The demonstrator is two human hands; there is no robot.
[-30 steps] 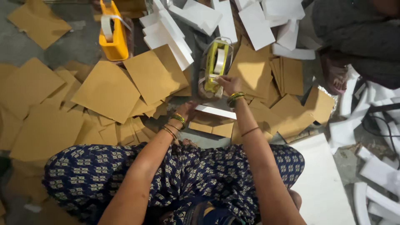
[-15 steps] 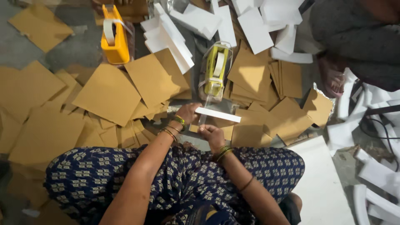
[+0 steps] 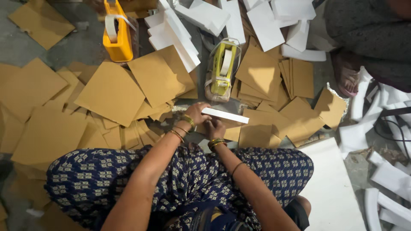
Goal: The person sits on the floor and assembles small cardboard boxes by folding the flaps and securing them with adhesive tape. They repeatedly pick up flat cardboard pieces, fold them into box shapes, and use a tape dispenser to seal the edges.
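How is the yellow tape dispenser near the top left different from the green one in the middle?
The yellow tape dispenser is bright orange-yellow, while the green tape dispenser is a pale lime green. The yellow one sits far from the hands, near the top left; the green one lies just beyond the left hand and the white strip it holds. Tape trails in a loop off the yellow one; none visibly does off the green one. Both carry a roll of pale tape.

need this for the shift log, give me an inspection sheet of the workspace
surface: grey floor, largely covered
job's things: white strip held flat; green tape dispenser just beyond it
clutter: brown card sheets, white foam pieces, yellow tape dispenser
grippers: left hand on the strip's end; right hand beside it, grip unclear
cables: black cables at right
surroundings: another person's foot top right
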